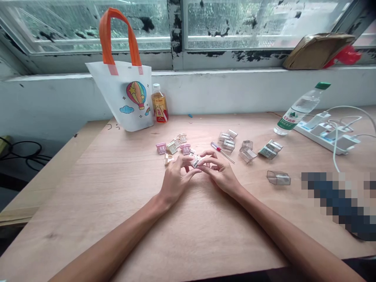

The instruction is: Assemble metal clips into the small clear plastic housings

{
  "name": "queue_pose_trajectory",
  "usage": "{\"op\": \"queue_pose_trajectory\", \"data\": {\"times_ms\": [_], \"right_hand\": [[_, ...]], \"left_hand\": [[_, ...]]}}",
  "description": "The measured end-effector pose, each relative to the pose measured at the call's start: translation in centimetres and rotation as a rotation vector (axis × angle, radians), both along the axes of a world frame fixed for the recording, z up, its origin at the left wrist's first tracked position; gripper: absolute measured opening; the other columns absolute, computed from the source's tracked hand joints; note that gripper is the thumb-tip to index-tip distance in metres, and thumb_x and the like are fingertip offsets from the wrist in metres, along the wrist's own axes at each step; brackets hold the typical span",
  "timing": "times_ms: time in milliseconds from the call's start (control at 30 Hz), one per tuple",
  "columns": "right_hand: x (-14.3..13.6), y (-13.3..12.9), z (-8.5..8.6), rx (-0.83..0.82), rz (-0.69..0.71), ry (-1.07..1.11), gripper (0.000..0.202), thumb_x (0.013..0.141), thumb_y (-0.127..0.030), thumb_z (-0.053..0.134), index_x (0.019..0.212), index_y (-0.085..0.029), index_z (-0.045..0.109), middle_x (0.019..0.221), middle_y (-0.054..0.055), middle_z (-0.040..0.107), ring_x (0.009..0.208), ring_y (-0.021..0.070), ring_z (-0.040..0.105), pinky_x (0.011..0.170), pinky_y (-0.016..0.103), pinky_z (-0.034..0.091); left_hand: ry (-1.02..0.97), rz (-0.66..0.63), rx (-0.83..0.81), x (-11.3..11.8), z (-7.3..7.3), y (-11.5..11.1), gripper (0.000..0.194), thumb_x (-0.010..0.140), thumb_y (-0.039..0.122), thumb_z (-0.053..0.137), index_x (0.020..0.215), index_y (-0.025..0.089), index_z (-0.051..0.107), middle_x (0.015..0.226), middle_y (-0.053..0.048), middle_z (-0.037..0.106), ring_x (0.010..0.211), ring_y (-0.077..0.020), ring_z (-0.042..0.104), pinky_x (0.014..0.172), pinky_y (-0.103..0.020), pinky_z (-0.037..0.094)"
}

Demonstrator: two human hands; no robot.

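At the middle of the table, my left hand (pixel 176 176) and my right hand (pixel 220 172) meet fingertip to fingertip. Both pinch a small clear pencil sharpener (pixel 196 162) with a shiny metal part; the fingers cover some of it. Just beyond my left hand lie several small sharpener pieces, among them a pink one (pixel 161 148), a pale green one (pixel 172 147) and an orange-tinted one (pixel 168 158). A screwdriver (pixel 223 152) with a red and clear handle rests past my right hand. Smoky see-through sharpener cases (pixel 247 152) sit to its right.
A white bag (pixel 123 98) with orange handles and a tea-coloured drink bottle (pixel 160 105) stand at the back left. On the right, a water bottle (pixel 299 111) leans by a power strip (pixel 326 135) with cables. One case (pixel 278 178) lies nearer me; a blurred-out patch covers the right edge.
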State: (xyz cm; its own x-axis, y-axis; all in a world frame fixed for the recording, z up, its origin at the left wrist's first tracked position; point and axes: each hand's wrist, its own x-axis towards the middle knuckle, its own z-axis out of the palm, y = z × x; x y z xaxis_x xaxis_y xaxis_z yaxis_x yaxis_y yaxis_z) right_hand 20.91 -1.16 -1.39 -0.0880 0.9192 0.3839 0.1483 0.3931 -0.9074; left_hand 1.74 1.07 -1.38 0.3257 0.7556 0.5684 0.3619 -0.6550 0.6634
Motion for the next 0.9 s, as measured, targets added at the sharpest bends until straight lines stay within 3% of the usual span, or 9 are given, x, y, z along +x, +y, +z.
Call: {"op": "queue_pose_trajectory", "data": {"times_ms": [233,500,900], "right_hand": [[0.0,-0.2,0.3,-0.004,-0.010,-0.033,0.013,0.090,-0.037,0.072,0.088,-0.025,0.075,0.117,0.007,0.056,0.101,0.0201,0.059,0.058,0.024,0.047],[0.0,-0.5,1.0,0.022,-0.026,-0.071,0.011,0.093,-0.033,0.067,0.090,-0.024,0.071,0.117,0.008,0.060,0.102,0.0211,0.060,0.060,0.027,0.049],[-0.2,-0.5,1.4,0.135,-0.052,-0.151,0.011,0.095,-0.030,0.065,0.087,-0.023,0.069,0.106,0.007,0.067,0.090,0.0195,0.063,0.057,0.028,0.044]], "left_hand": [[0.162,0.084,0.266,-0.3,-0.4,0.2,0.028,0.091,0.040,0.073,0.108,0.022,0.060,0.082,0.001,0.072,0.088,-0.0208,0.068,0.097,-0.042,0.046],[0.210,0.119,0.321,-0.4,-0.3,0.1,0.027,0.093,0.040,0.071,0.110,0.022,0.060,0.082,0.002,0.075,0.069,-0.0164,0.067,0.094,-0.040,0.043],[0.213,0.109,0.349,-0.4,0.1,0.3,0.026,0.092,0.041,0.072,0.107,0.022,0.064,0.076,0.002,0.073,0.068,-0.0170,0.067,0.092,-0.038,0.044]]}}
